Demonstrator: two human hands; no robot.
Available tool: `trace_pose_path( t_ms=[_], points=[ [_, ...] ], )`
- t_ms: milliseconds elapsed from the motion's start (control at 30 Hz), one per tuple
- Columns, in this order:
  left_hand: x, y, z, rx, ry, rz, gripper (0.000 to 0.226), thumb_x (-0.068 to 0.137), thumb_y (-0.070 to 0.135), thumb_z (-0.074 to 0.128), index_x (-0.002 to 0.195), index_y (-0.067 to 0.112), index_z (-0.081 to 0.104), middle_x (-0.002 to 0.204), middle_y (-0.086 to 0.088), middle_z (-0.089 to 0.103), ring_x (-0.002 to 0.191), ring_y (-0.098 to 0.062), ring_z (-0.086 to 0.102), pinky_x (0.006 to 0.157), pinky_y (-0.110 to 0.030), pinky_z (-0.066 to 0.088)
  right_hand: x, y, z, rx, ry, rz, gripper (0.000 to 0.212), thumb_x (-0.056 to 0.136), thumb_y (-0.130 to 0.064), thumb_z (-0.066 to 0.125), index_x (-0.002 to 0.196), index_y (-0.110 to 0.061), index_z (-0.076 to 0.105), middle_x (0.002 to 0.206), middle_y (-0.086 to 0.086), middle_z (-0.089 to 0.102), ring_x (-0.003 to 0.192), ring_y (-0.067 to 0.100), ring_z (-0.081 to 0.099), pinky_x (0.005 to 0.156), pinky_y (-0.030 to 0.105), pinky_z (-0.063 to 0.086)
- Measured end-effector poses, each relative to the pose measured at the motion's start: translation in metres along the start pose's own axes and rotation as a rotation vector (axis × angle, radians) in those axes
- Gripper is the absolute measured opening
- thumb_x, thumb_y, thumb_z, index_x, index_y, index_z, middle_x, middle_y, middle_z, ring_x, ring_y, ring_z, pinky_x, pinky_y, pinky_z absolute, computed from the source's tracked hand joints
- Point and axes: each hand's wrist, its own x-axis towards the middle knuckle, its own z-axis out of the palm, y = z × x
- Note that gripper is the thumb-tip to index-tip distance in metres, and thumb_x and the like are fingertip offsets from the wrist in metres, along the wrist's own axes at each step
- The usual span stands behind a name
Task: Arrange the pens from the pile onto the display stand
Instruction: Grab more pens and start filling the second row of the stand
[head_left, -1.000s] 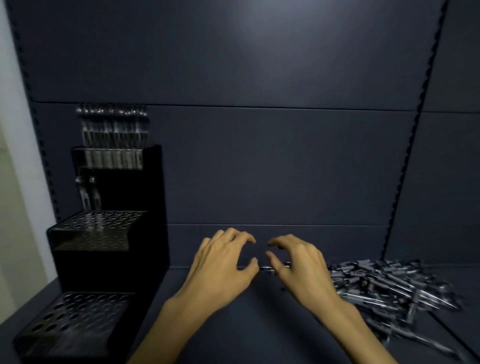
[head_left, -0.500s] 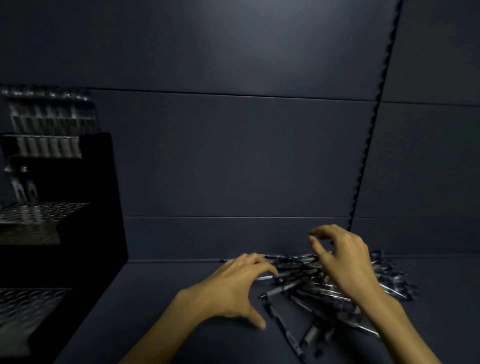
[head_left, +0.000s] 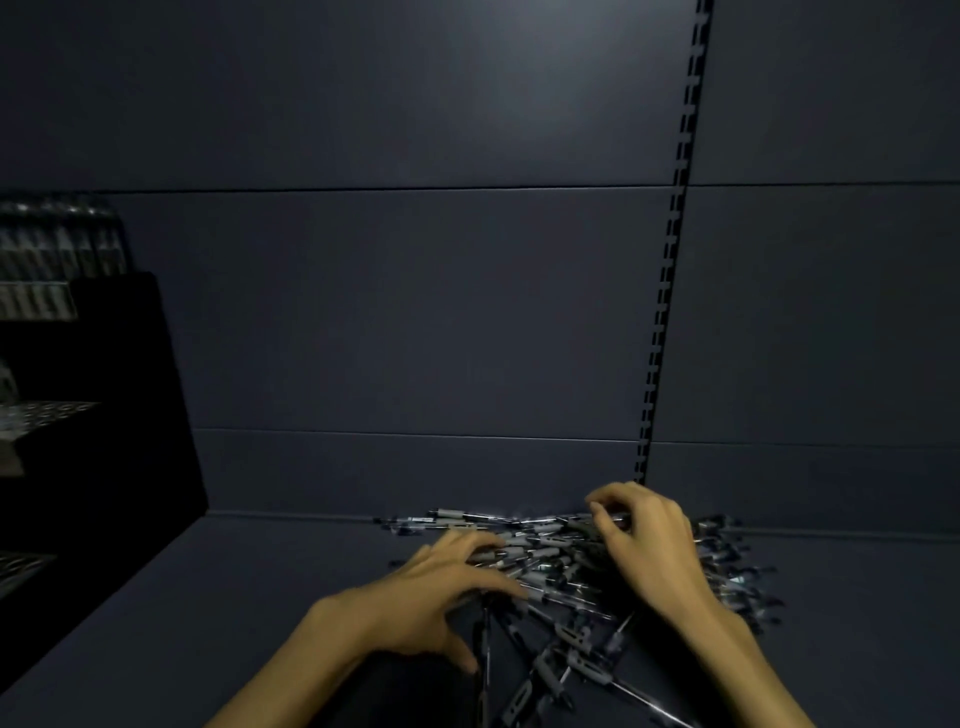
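While bent over a dim, dark-grey shelf (head_left: 218, 613), sees both bare hands down on the pile of pens (head_left: 582, 566), which lies against the foot of the back panel (head_left: 415, 312), right of centre. Left hand (head_left: 436, 597) spread flat, palm down, on the pile's near-left edge, fingers splayed across several barrels and thumb stretched toward the shelf front; slack rather than gripping, nothing pinched that can be made out. Right hand (head_left: 649, 551) arched over the far side of the heap, fingertips curled in at the top and seemingly pinching one pen at the crest, though the blur and low light keep that from being sure. Pens crossed every way, grey grips and clear barrels, a few stragglers pointing toward the lower edge and cut off there.

Well apart at the far left, the black display stand (head_left: 130, 395), stepped in tiers, mostly out of frame. Perforated tier tops showing only as pale slivers at the left border; a row of pens already standing (head_left: 57, 249) on the upper tier, upright, smeared to grey streaks. Open shelf between stand and pile, nothing lying in the gap.

Behind the pile, a slotted upright strip (head_left: 670, 270) running up the panel, its foot hidden by the right hand. Both forearms cropped by the bottom edge. Pens under the palms hidden; count not readable.
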Motion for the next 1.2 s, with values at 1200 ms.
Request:
trace_pose_path(
  t_ms=[1200],
  points=[
    [0.014, 0.023, 0.012, 0.104, 0.051, 0.259, 0.040, 0.076, 0.020, 0.075, 0.104, 0.029, 0.048, 0.135, 0.005, 0.049, 0.126, -0.014, 0.040, 0.107, -0.033, 0.028, -0.027, 0.009, 0.022, -0.163, -0.083, -0.090, 0.010, 0.091, -0.016, 0.064, 0.098, -0.022, 0.069, 0.097, -0.009, 0.068, 0.093, 0.016, 0.063, 0.077, 0.033, 0.050]
  ],
)
